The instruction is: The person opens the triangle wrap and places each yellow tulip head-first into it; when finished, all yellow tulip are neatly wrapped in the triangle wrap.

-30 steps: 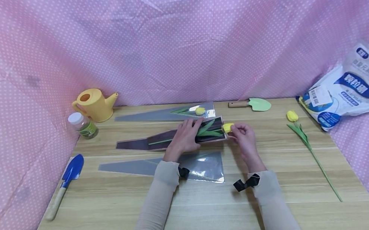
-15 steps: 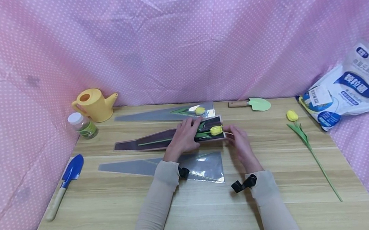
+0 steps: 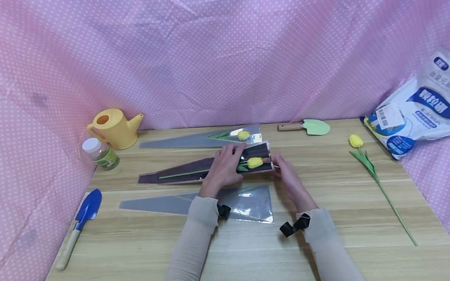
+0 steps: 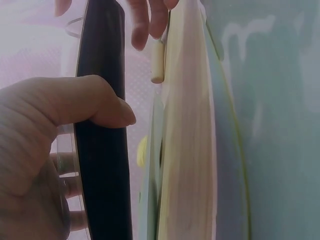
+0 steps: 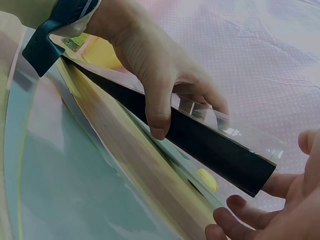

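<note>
My left hand [image 3: 223, 166] grips a dark flower sleeve with a clear front [image 3: 194, 166], its thumb across the dark side and its fingers on the clear side in the left wrist view. Inside the sleeve lies a yellow tulip [image 3: 255, 162], its stem running left and its leaves partly hidden by my left hand. At the wide right end is my right hand [image 3: 289, 177], one finger reaching into the opening toward the bloom. In the right wrist view its thumb [image 5: 306, 142] stands apart from the sleeve, and the other fingers are loosely bent below.
Nearer me lies a clear sleeve [image 3: 252, 200]; behind, another clear sleeve [image 3: 175, 142] holds a tulip. A loose tulip [image 3: 382, 188] and a fertilizer bag [image 3: 431, 105] are right. Around stand a watering can [image 3: 118, 129], jar [image 3: 103, 155], blue trowel [image 3: 88, 207] and green trowel [image 3: 316, 127].
The yellow tulip has slid left from the sleeve's opening to inside it. My right hand has let go of the bloom and moved slightly left; my left hand stays on the sleeve.
</note>
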A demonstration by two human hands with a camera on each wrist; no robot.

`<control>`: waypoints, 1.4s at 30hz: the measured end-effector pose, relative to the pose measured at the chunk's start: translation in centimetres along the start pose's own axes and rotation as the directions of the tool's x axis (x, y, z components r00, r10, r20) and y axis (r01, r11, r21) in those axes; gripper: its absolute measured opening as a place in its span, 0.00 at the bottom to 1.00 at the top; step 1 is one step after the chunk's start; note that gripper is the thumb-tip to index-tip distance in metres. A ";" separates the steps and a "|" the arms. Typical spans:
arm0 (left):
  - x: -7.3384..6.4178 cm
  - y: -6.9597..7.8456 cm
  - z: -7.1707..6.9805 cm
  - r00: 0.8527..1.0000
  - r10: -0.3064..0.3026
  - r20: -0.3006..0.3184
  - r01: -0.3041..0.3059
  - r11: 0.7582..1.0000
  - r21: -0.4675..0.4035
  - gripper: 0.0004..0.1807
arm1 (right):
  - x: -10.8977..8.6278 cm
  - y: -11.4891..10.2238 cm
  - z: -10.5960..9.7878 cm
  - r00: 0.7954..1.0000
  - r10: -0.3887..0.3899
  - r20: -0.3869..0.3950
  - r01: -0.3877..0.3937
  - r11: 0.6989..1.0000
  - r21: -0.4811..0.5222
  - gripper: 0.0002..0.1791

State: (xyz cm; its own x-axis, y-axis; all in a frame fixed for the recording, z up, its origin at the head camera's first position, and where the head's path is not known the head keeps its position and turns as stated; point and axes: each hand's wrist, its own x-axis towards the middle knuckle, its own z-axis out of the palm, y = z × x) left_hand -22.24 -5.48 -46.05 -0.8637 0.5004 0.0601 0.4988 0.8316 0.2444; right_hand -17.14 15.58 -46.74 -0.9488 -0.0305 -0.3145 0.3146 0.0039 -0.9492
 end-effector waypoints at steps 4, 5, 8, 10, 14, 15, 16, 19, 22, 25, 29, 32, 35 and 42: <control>0.0 -0.1 0.2 1.000 -0.002 0.003 0.002 1.000 0.005 0.54 | 0.0 0.1 0.1 0.999 -0.009 0.049 0.011 1.000 -0.023 0.37; 0.0 -0.1 0.2 1.000 -0.004 0.005 0.004 1.000 0.005 0.54 | 0.1 0.1 0.2 0.998 -0.010 0.059 0.011 1.000 -0.022 0.36; 0.0 -0.2 0.2 1.000 -0.011 0.012 0.011 1.000 0.006 0.55 | 0.2 0.0 0.2 0.997 -0.001 0.082 0.004 1.000 -0.029 0.35; 0.1 -0.2 0.2 1.000 -0.016 0.015 0.016 1.000 0.006 0.55 | 0.3 0.1 0.1 0.997 0.018 0.080 -0.016 1.000 -0.021 0.34; 0.1 -0.3 0.3 1.000 -0.022 0.018 0.021 1.000 0.012 0.54 | 0.5 0.3 -0.1 0.999 0.034 0.020 -0.034 0.999 0.004 0.27; 0.1 -0.3 0.4 1.000 -0.023 0.020 0.023 1.000 0.013 0.54 | 0.5 0.4 -0.2 0.999 0.032 0.000 -0.032 0.999 0.014 0.24; 0.1 -0.3 0.4 0.999 -0.025 0.023 0.025 1.000 0.013 0.54 | 0.6 0.5 -0.2 1.000 0.021 -0.020 -0.021 1.000 0.017 0.21; 0.0 -0.3 0.4 0.999 -0.031 0.032 0.031 0.999 0.007 0.55 | 0.7 0.8 -0.4 0.998 -0.008 -0.062 0.009 1.000 0.021 0.10; -0.1 -0.4 0.4 0.998 -0.038 0.048 0.039 0.999 -0.013 0.55 | 0.9 1.0 -0.5 0.997 -0.034 -0.072 0.035 0.999 0.003 0.03; 0.0 -0.6 0.2 0.997 -0.032 0.066 0.034 0.999 -0.033 0.55 | 1.0 1.2 -0.6 0.996 -0.042 -0.084 0.041 0.999 -0.018 0.03; 0.5 -1.0 0.0 0.996 -0.002 0.088 0.006 0.999 -0.042 0.55 | 1.3 1.3 -0.6 0.994 -0.051 -0.097 0.044 0.996 -0.079 0.05; 1.1 -1.6 0.1 0.994 0.017 0.111 -0.012 0.999 -0.039 0.54 | 1.5 1.4 -0.6 0.994 -0.064 -0.089 0.049 0.985 -0.163 0.10; 1.6 -2.2 0.2 0.990 0.025 0.141 -0.020 0.999 -0.036 0.53 | 1.8 1.3 -0.6 0.994 -0.083 -0.070 0.063 0.965 -0.256 0.13; 2.2 -3.3 0.1 0.982 0.014 0.189 -0.002 0.998 -0.061 0.55 | 2.5 0.8 -0.4 0.991 -0.133 -0.009 0.115 0.887 -0.446 0.12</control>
State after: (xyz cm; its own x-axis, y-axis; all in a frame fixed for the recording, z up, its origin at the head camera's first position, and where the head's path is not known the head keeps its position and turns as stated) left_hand -25.84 -7.11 -46.86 -0.8277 0.5482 -0.1202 0.4953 0.8143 0.3027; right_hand -19.22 15.94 -48.31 -0.9824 -0.0214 -0.1856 0.1568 0.4462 -0.8811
